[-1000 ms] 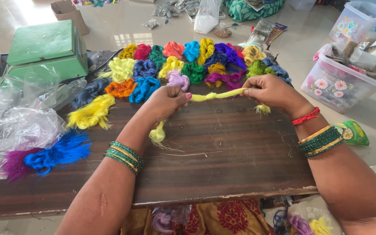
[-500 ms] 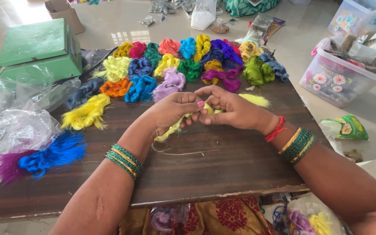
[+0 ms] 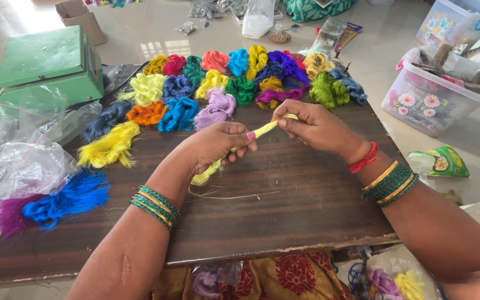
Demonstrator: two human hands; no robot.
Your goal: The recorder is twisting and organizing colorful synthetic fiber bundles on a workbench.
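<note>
A pale yellow thread bundle point(image 3: 263, 130) stretches between my two hands above the dark wooden board point(image 3: 284, 211). My left hand point(image 3: 218, 145) pinches its lower part, and the loose tail point(image 3: 204, 178) hangs down to the board below the palm. My right hand point(image 3: 312, 126) grips the upper end between thumb and fingers. Green and gold bangles ring both wrists, with a red band on the right one. A few stray fibres point(image 3: 229, 195) lie on the board under my hands.
Several coloured thread bundles point(image 3: 240, 78) lie along the board's far edge, with yellow point(image 3: 109, 145) and blue point(image 3: 68, 200) ones at left. A green box point(image 3: 45, 64), clear plastic bags point(image 3: 12, 161), a lidded plastic tub point(image 3: 440, 91) and a green packet point(image 3: 440, 161) surround the board.
My hands came together at the board's middle, then drew apart a little. The yellow bundle now runs taut and slanted between them, and my right hand has lifted its end upward.
</note>
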